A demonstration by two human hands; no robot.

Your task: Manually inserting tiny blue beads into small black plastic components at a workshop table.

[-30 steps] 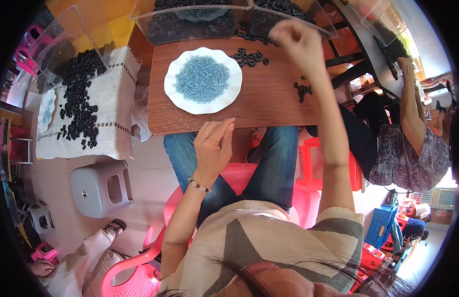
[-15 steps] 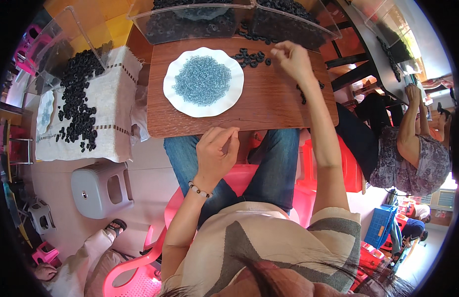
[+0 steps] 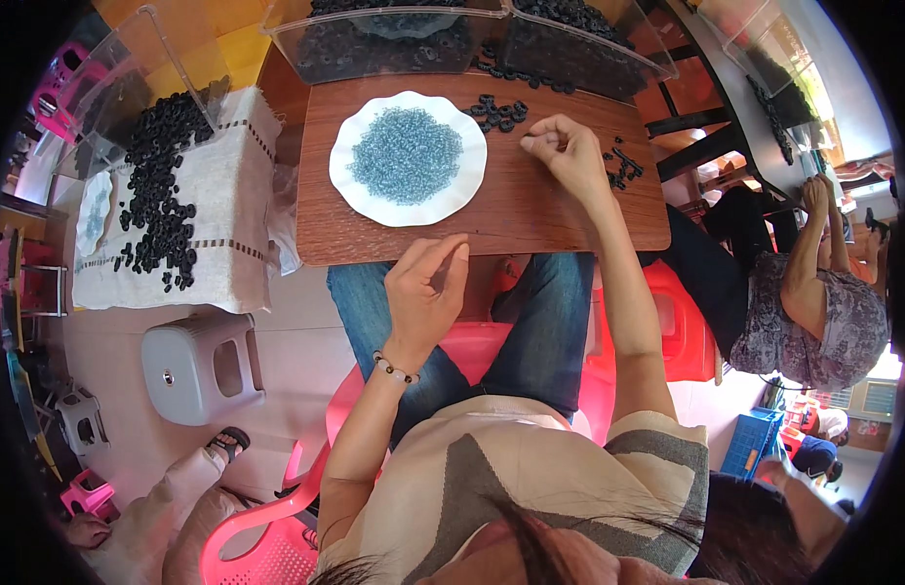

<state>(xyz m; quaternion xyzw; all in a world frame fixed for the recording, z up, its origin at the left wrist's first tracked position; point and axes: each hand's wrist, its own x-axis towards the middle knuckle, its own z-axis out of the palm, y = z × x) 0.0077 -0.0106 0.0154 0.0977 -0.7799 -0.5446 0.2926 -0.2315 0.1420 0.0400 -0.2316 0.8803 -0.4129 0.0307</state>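
Note:
Over the right part of the brown wooden tabletop [image 3: 374, 244] is my right hand [image 3: 570, 161], thumb and fingertips drawn together. Whatever they may hold is too small to make out. A small cluster of black ring-shaped parts [image 3: 496, 114] lies just beyond its fingertips, and more black parts [image 3: 623, 168] lie to its right. My left hand [image 3: 423, 297] is at the table's near edge, its thumb and forefinger in a pinch; anything between them cannot be made out. Between the hands and the back stands a white scalloped plate [image 3: 350, 200] heaped with tiny clear bluish pieces [image 3: 409, 156].
Clear plastic bins [image 3: 384, 63] of black parts line the table's back edge. On the left, a cloth-covered table [image 3: 233, 214] carries a pile of black parts [image 3: 160, 195]. A grey stool [image 3: 194, 370] stands on the floor below it. Another person [image 3: 808, 292] works at the right.
My right hand has come nearer to me and slightly left, away from the back bins. The left hand stays pinched, near the same spot. The view has shifted slightly.

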